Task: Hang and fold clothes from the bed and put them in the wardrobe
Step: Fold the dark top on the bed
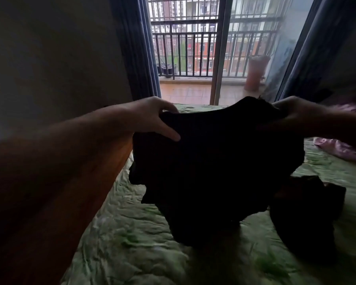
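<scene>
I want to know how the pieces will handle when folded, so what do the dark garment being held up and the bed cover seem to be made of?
The dark garment looks like a soft, limp matte fabric: it sags between the left hand and right hand; backlighting hides its weave. The bed cover looks like thin, smooth, faintly shiny green printed cloth, judging by its fine creases.

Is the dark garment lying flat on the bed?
No, both hands, left and right, hold the dark garment up above the green bed cover.

No readable text anywhere: no labels, brands, numbers or signs legible, indoors or on the buildings beyond the balcony.
</scene>
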The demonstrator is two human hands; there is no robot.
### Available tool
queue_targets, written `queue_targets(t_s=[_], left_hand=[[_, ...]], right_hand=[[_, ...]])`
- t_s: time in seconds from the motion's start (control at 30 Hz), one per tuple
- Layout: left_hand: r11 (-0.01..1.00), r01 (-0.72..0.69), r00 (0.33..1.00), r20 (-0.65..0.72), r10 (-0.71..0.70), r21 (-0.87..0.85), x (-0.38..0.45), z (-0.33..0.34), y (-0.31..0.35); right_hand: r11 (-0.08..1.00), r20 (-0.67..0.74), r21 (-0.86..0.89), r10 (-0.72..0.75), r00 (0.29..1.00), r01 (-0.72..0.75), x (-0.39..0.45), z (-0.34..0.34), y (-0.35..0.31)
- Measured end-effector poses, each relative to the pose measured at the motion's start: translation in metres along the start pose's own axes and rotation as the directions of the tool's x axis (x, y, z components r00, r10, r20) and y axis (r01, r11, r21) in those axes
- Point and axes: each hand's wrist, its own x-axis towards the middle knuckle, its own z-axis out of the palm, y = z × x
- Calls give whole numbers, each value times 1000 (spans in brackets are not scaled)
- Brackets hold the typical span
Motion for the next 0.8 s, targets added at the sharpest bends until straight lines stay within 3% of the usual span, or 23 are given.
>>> queue_targets(t_s=[0.1,0.17,0.3,0.37,0.43,0.5,0.57,0.6,0.67,0.77,0.8], left_hand=[[995,95,990,100,-98,35,8,15,-25],[988,151,980,136,-145,-33,18,32,-47],[935,238,971,48,-234,-264,44,77,-77],[927,230,972,29,-232,-296,58,92,-78],[943,192,979,117,-166,-271,70,98,-76],[963,168,952,289,-103,-209,80,97,-76],[989,147,913,382,-140,10,95,97,-85],[975,152,916,348,-200,161,104,95,-89],[909,217,952,128,-277,356,125,86,-99],[857,371,920,-270,-286,358,150,52,-98],[871,373,896,-367,-249,321,156,38,-92]], right_hand=[[998,-20,56,9,1000,-8,7,-4,10],[998,31,38,57,998,-58,13,0,21],[962,90,-169,231,969,-213,27,11,54],[927,101,-283,285,953,-247,39,14,73],[889,102,-356,343,934,-288,52,13,96],[864,143,-400,388,911,-305,65,14,115],[811,141,-498,424,894,-306,77,18,129],[774,108,-555,430,897,-304,83,22,133],[721,-46,-608,384,922,-331,98,25,132],[691,-414,-578,210,886,-434,119,15,116],[729,-503,-530,141,853,-433,126,6,108]])
